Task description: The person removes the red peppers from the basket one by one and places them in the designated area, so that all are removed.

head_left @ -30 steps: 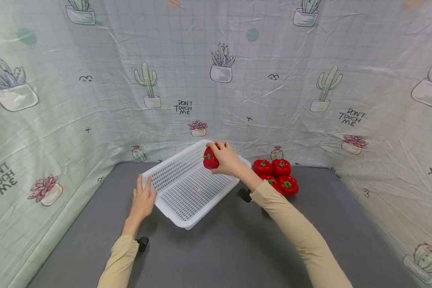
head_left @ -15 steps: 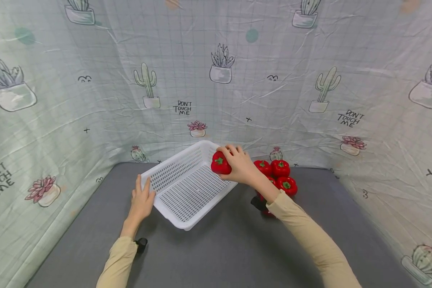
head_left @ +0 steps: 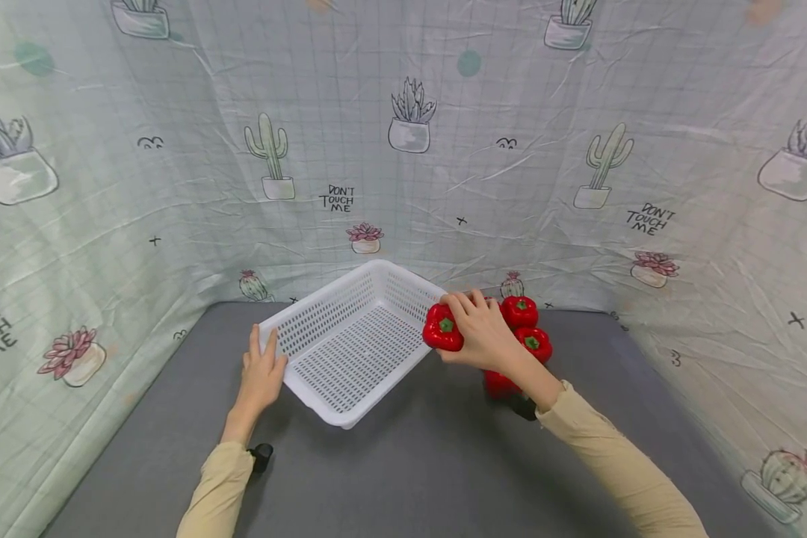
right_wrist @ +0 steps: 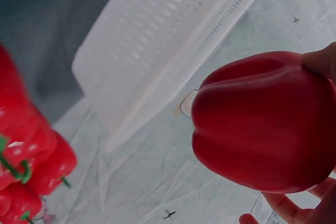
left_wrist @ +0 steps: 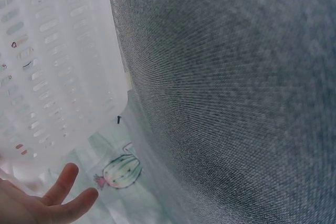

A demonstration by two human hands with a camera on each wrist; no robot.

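Note:
A white plastic basket with slotted walls sits tilted in the middle of the head view. My left hand grips its left corner, the thumb over the rim; in the left wrist view two fingers stick out past the basket's wall. At the basket's right end my right hand holds a red bell pepper by its side, green stem facing the head camera. Close up in the right wrist view, the pepper appears with fingertips around it and the basket behind.
Several more red bell peppers are grouped on the grey tabletop, partly hidden by the right hand and forearm. A patterned curtain with cactus drawings encloses the back and sides. Each wrist carries a small black device.
My right hand has moved right and nearer with the pepper, from over the basket to its right edge. The pepper's stem has turned toward the head camera. The left hand and basket stay nearly still.

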